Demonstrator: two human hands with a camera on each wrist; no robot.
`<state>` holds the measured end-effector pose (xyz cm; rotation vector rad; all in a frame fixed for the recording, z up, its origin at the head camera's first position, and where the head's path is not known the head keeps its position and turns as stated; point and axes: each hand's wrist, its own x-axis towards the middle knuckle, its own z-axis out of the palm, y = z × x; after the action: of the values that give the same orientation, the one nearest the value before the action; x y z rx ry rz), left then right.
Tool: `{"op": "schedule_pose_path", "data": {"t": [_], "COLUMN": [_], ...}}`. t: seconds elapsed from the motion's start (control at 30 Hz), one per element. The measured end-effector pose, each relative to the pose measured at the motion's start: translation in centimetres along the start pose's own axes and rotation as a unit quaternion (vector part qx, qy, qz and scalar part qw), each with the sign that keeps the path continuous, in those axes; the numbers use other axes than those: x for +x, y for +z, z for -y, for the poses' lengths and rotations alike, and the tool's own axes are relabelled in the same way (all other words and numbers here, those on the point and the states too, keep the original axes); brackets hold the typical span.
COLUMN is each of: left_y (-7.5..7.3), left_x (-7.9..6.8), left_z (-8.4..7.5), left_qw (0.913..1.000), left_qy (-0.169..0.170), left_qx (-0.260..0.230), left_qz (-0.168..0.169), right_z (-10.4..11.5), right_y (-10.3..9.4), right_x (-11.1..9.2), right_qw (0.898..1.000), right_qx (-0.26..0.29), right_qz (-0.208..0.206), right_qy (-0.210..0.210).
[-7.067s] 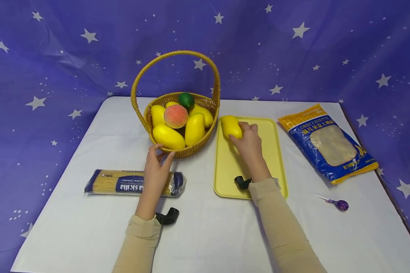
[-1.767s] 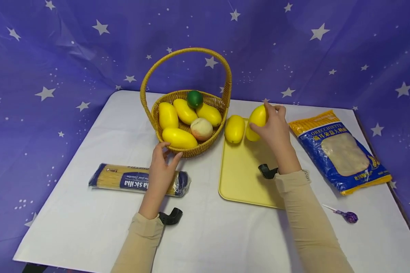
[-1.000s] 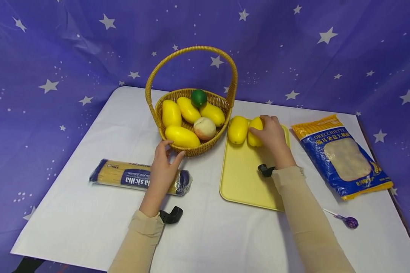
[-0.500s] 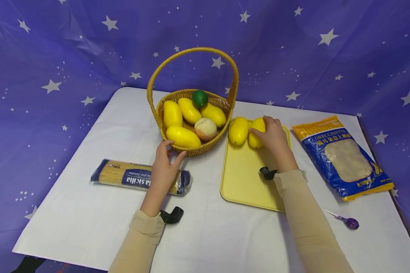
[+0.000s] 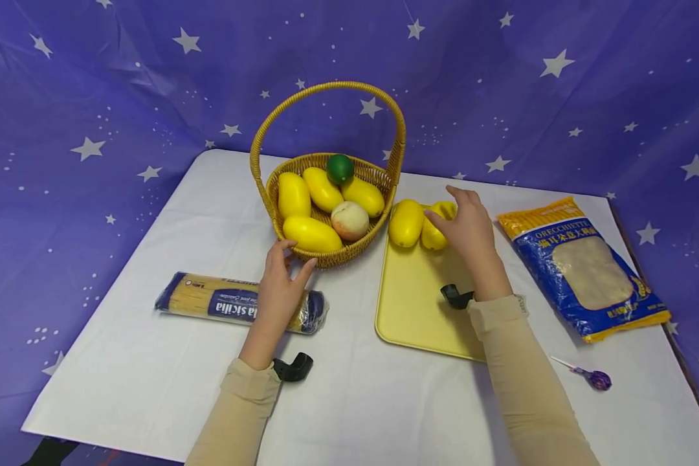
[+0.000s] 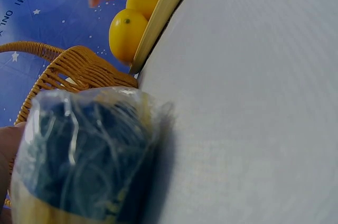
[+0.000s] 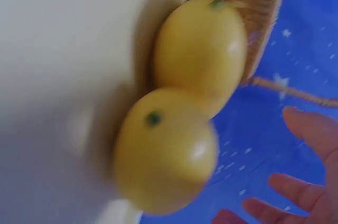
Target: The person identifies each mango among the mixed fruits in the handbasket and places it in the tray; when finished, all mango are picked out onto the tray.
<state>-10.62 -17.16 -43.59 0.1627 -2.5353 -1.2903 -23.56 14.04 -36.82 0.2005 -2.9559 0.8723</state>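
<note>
Two yellow mangoes lie side by side at the far end of a yellow tray (image 5: 413,304). Over the right mango (image 5: 434,234) is my right hand (image 5: 467,228), fingers spread apart; the right wrist view shows a gap between this hand and the fruit. The left mango (image 5: 406,223) is nearer the wicker basket (image 5: 332,258). My left hand (image 5: 279,288) touches the basket's front rim with its fingertips, thumb held apart from the index finger. Inside the basket are several mangoes (image 5: 312,234), a peach (image 5: 349,221) and a green lime-like fruit (image 5: 340,169).
Under my left forearm lies a spaghetti pack (image 5: 210,299), large in the left wrist view. A blue and yellow orecchiette bag (image 5: 588,268) is right of the tray, with a purple lollipop (image 5: 599,380) in front. The basket's tall handle (image 5: 338,85) arches above the fruit.
A second mango has come onto the tray beside the first. My right hand has let go of it and lifted slightly. The peach sits lower in the basket; my left hand stays at the rim.
</note>
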Motion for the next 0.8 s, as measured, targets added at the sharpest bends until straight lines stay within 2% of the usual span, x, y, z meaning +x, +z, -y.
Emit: {"op": "schedule_pose_path", "data": {"t": [0.2,0.4,0.6,0.8], "left_y": [-0.1,-0.2,0.0,-0.2], "left_x": [0.0,0.0,0.0,0.0], "left_z": [-0.1,0.0,0.2,0.0], "left_qw": [1.0000,1.0000,1.0000,1.0000], "left_qy": [0.001,-0.001,-0.003,-0.001], "left_qx": [-0.002,-0.006,0.000,0.003], "left_qz": [0.003,0.002,0.003,0.004], "right_z": [3.4,6.8,9.4,11.8], "right_y": [0.3,2.4,5.2,6.7], "right_x": [-0.8,-1.1,-1.1,-1.2], "right_qw": [0.996,0.982,0.970,0.961], "right_qx": [0.044,0.088,0.077,0.056], "right_qz": [-0.005,0.035,0.077,0.093], "right_qy": [-0.076,-0.163,-0.216,-0.255]}}
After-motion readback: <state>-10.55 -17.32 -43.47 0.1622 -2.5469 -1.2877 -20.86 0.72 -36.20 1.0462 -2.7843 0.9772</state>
